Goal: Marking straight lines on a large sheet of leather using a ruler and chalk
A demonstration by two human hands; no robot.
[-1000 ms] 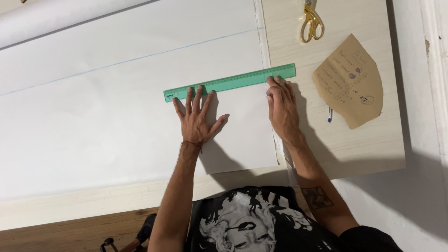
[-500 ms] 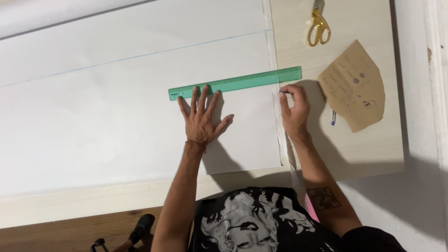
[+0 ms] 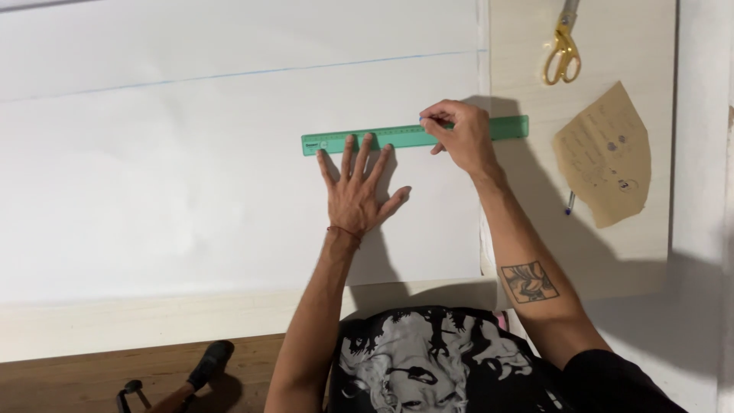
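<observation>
Green plastic ruler (image 3: 413, 135) is lying flat on smooth white paper (image 3: 191, 191), the left hand (image 3: 358, 195) pressing it with fingers spread wide while the right hand (image 3: 459, 134) is pinching something small, unidentifiable, at its edge.

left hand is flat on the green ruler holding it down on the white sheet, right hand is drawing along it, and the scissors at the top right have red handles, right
Not quite: the scissors have yellow handles, not red, as the head view shows. The rest stands: the left hand presses the green ruler onto the white sheet, and the right hand works along its edge.
</observation>
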